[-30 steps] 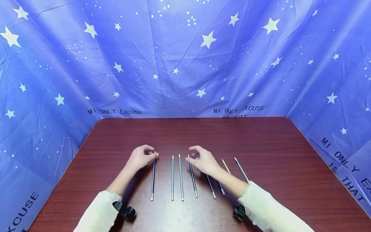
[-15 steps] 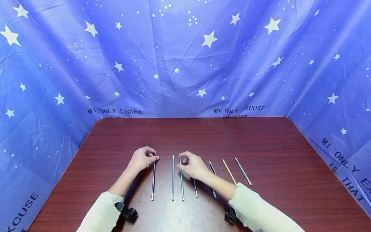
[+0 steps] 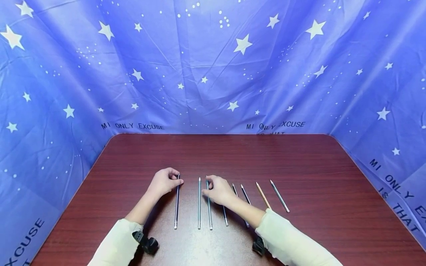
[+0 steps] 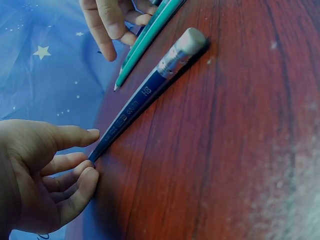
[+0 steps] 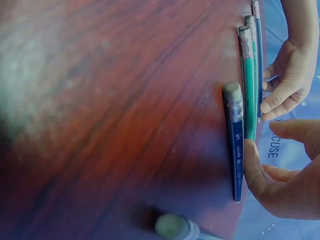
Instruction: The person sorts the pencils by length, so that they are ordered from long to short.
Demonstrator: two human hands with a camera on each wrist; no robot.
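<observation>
Several pencils lie in a row on the dark red table, their eraser ends toward me. At the left, my left hand [image 3: 165, 182] holds the tip of a dark blue pencil [image 3: 176, 210] between thumb and fingers; the left wrist view shows its white eraser [image 4: 194, 41]. Two green pencils, a left one [image 3: 199, 207] and a right one [image 3: 210, 214], lie in the middle. My right hand [image 3: 219, 190] is at the far end of the right green pencil, thumb and index apart; one finger [image 5: 256, 172] touches it. Beside it lies another dark blue pencil [image 5: 235, 155].
Right of my right hand lie more pencils: a dark one [image 3: 244, 193], an orange one [image 3: 262, 194] and a grey-blue one [image 3: 279, 195]. My right forearm covers parts of some. A blue curtain with stars [image 3: 186, 66] hangs behind the table [image 3: 283, 159].
My right hand has moved left from a dark blue pencil to the right green pencil, uncovering pencils on the right. My left hand has stayed at its pencil's tip.
</observation>
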